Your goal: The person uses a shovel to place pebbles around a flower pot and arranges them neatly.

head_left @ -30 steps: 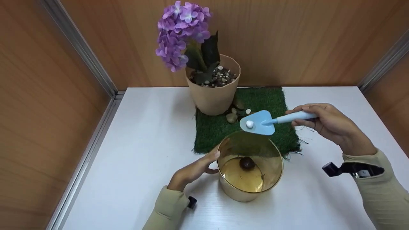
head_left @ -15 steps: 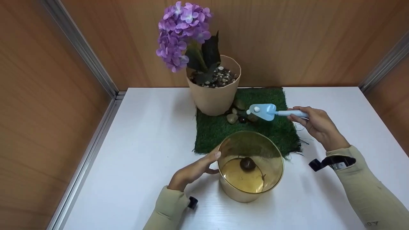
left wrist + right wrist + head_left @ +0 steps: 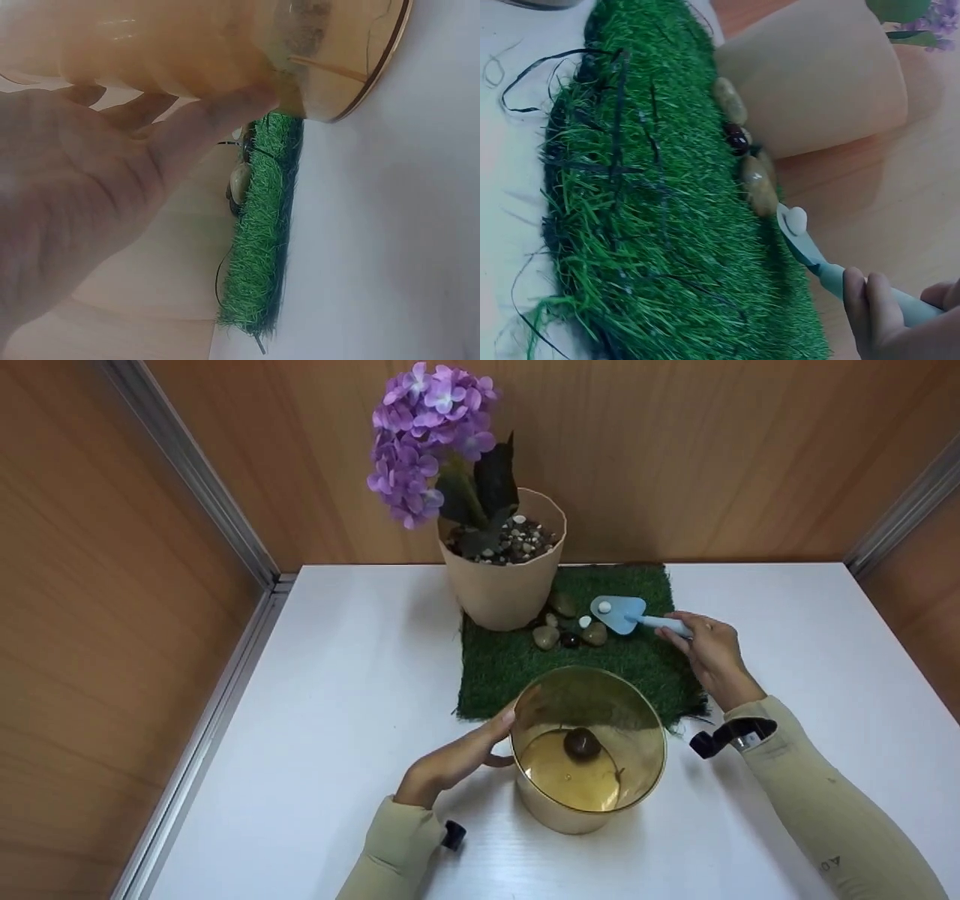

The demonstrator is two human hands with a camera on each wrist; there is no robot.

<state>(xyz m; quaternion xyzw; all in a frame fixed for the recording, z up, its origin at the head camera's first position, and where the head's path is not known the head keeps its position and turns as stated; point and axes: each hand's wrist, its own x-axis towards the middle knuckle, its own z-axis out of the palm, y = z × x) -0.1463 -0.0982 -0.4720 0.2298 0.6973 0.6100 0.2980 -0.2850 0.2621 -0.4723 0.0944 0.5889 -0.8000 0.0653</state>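
Note:
A light-blue hand trowel [image 3: 619,615] is held by its pale handle in my right hand [image 3: 712,656], fingers and thumb round it. One white pebble [image 3: 604,607] rests on the trowel's blade, which is over the far part of the grass mat [image 3: 510,682]; the right wrist view shows the blade tip close to a tan stone [image 3: 759,187]. My left hand [image 3: 457,754] cups the left side of a clear amber container [image 3: 589,795], fingers reaching around its wall. Inside the container lies a dark brown round stone [image 3: 582,744].
A beige pot [image 3: 501,592] with a purple flower [image 3: 431,435] and gravel stands at the mat's back left corner. Several stones surround its base, including a white pebble [image 3: 585,622] and a dark stone [image 3: 570,640]. Wooden panels [image 3: 675,457] enclose the white table [image 3: 352,675].
My right hand has carried the trowel, with the white pebble on it, away from above the container, back over the mat beside the stones. My left hand and the container have stayed put.

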